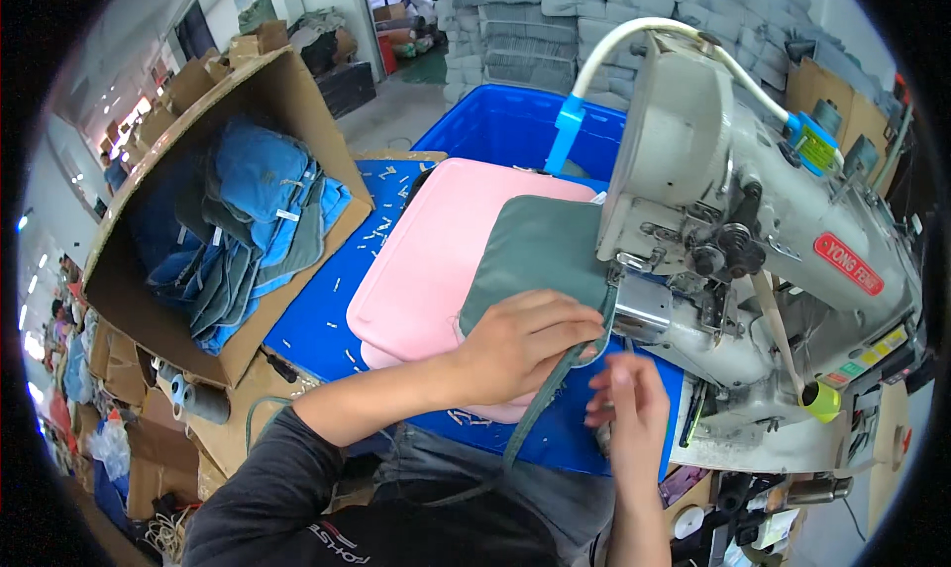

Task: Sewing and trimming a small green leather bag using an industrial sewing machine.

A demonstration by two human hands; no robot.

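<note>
A dark green fabric panel [535, 245] lies on pink padded pieces [426, 260], its right edge at the head of a grey sewing machine [684, 121]. A narrow green fabric strip [540, 409] runs along that edge and trails down to my lap. My left hand [510, 347] rests over the panel's near corner, its fingertips closed on the strip beside the machine's metal arm. Just right of the strip, my right hand [631, 399] is raised with fingers loosely bent and apart, and nothing shows in it. The left thumb is mostly hidden.
To the left, a tilted cardboard box [149, 220] holds blue and grey fabric pieces [263, 181]. Thread scraps dot the blue tabletop [332, 305]. Beyond it stands a blue plastic crate [495, 121], with stacked grey bundles [535, 42] behind. Thread cones [203, 404] stand below the box.
</note>
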